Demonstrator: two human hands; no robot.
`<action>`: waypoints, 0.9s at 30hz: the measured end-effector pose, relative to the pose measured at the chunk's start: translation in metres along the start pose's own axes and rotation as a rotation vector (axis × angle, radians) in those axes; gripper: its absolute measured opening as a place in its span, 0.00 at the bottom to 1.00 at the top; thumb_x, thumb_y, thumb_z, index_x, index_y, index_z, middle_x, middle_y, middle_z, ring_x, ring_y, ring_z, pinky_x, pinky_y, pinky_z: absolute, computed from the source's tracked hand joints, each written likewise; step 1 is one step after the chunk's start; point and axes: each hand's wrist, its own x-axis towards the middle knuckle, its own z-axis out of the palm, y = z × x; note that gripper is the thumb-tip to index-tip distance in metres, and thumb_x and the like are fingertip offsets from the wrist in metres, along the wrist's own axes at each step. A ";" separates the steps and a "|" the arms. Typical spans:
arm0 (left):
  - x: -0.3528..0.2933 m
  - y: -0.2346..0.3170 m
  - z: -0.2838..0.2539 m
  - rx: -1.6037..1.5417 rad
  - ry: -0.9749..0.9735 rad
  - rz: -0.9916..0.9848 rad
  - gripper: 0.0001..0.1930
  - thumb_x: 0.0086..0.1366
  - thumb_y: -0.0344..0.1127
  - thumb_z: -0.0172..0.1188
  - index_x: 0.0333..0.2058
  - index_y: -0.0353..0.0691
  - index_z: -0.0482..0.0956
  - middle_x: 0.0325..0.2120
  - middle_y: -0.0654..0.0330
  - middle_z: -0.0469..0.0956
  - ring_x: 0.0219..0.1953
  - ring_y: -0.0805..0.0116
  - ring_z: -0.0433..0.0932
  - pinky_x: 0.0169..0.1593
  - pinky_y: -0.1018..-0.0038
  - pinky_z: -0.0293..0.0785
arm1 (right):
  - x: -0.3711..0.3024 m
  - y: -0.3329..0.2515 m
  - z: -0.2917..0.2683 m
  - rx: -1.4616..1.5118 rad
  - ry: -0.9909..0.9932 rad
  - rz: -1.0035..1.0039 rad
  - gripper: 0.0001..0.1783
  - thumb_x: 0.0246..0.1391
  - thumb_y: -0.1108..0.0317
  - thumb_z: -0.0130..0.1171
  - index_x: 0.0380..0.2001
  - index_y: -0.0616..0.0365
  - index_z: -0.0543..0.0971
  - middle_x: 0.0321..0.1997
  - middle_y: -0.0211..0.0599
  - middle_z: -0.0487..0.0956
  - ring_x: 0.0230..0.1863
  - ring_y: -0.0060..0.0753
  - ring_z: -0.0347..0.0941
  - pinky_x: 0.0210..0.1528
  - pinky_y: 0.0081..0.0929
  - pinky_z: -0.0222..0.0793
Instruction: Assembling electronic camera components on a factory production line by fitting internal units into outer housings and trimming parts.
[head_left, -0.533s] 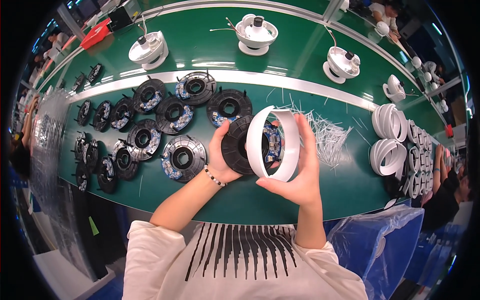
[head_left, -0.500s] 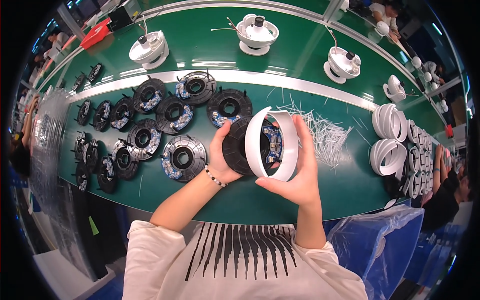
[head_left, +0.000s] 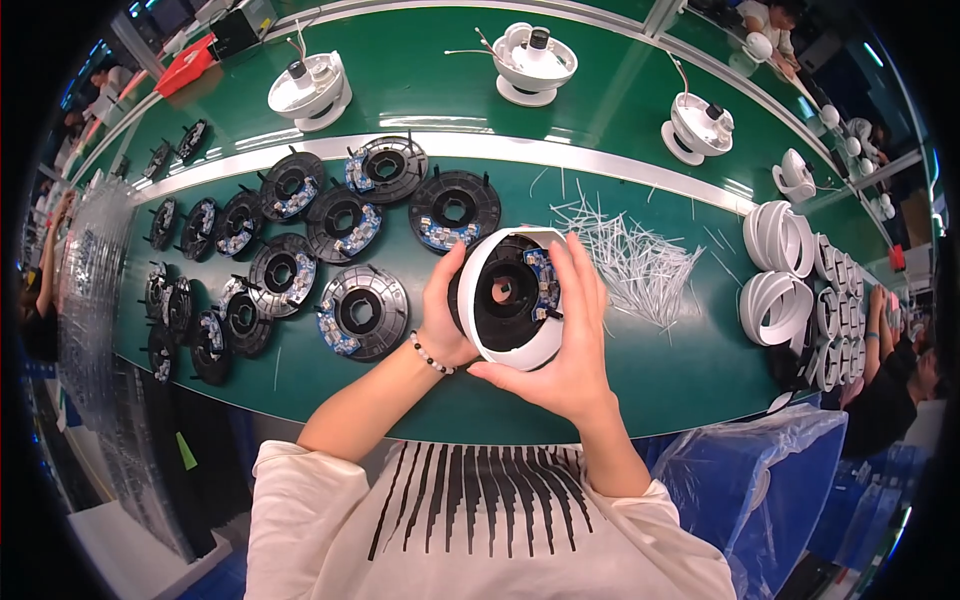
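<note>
My left hand (head_left: pixel 442 318) is closed round the left side of a round black plastic disc (head_left: pixel 497 262). The disc has a hole in its middle and a blue circuit board (head_left: pixel 543 282) along its right side. A white plastic ring (head_left: pixel 523 356) surrounds the disc, and my right hand (head_left: pixel 568 352) grips its right side, thumb low in front and fingers at the far side. Both parts are held over the green table; whether the ring is fully seated on the disc I cannot tell. Behind my hands lies another black disc with a circuit board (head_left: pixel 456 208).
Several similar black discs (head_left: pixel 361 312) lie to the left. White strips (head_left: pixel 645 270) are heaped right of my hands, and stacked white rings (head_left: pixel 776 310) stand at the far right. White lamp-like housings (head_left: pixel 535 65) line the green belt (head_left: pixel 420 85) behind a pale rail.
The white ring has moved left with my right hand and now surrounds the black disc, which was partly outside it before. My left hand has stayed nearly in place.
</note>
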 end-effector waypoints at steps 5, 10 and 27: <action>-0.001 -0.003 -0.007 -0.025 -0.047 -0.028 0.27 0.59 0.56 0.34 0.46 0.41 0.66 0.41 0.57 0.70 0.43 0.63 0.69 0.48 0.66 0.65 | 0.000 0.005 0.001 -0.087 -0.014 -0.096 0.54 0.16 0.53 0.71 0.53 0.54 0.59 0.58 0.55 0.51 0.56 0.54 0.50 0.54 0.44 0.47; 0.004 -0.010 -0.009 0.054 -0.018 -0.035 0.42 0.52 0.70 0.29 0.52 0.39 0.58 0.49 0.55 0.63 0.50 0.62 0.64 0.52 0.64 0.61 | 0.000 0.014 -0.001 -0.112 -0.044 0.001 0.60 0.13 0.55 0.71 0.53 0.65 0.52 0.56 0.56 0.52 0.55 0.56 0.50 0.53 0.46 0.49; 0.005 -0.004 -0.008 0.106 -0.090 0.171 0.35 0.49 0.54 0.48 0.52 0.37 0.57 0.46 0.52 0.64 0.47 0.62 0.66 0.51 0.67 0.64 | 0.010 0.006 0.020 -0.141 0.071 0.077 0.65 0.13 0.46 0.69 0.53 0.70 0.48 0.53 0.55 0.52 0.52 0.54 0.50 0.52 0.44 0.48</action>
